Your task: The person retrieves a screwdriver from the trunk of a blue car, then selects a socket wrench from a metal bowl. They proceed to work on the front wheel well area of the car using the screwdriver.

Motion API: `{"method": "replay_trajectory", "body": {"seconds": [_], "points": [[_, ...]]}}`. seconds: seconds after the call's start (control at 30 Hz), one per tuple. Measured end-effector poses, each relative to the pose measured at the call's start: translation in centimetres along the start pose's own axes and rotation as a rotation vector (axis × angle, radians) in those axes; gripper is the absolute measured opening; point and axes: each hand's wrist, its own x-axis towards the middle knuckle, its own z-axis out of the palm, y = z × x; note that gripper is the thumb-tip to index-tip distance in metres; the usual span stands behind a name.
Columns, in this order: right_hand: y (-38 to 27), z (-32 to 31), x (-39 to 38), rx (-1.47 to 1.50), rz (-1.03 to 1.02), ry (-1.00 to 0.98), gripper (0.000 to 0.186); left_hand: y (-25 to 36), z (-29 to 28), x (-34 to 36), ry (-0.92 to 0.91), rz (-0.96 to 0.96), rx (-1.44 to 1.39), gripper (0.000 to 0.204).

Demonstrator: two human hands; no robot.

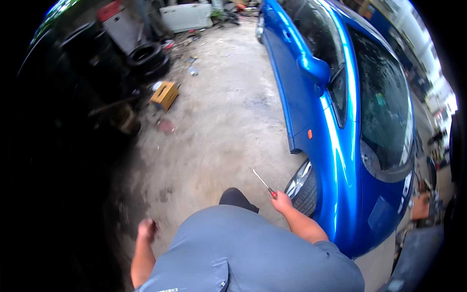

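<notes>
In my right hand (282, 202) is a screwdriver (263, 182) with a red and black handle and a long metal shaft. Its tip points forward and to the left, over the concrete floor. Just right of that hand is the front wheel (302, 187) of a blue car (311, 112), turned outward from the wheel arch. My left hand (147, 229) hangs low on the left side with its fingers curled in. Whatever those fingers may hold is hidden.
A yellow-brown box (165, 96) sits on the floor ahead to the left. Beyond it lie stacked tyres (147, 59) and scattered litter. A white panel (186, 17) leans at the back. The car's wing mirror (314, 70) juts out over the floor.
</notes>
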Motion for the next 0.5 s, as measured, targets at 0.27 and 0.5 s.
{"method": "replay_trajectory", "body": {"seconds": [0.27, 0.5], "points": [[-2.8, -3.2, 17.8, 0.029, 0.598, 0.075, 0.025, 48.2, 18.9, 27.3, -0.252, 0.467, 0.142, 0.029], [-27.1, -14.7, 45.5, 0.136, 0.177, 0.138, 0.02, 40.3, 19.7, 45.1, -0.335, 0.01, 0.32, 0.018]]}}
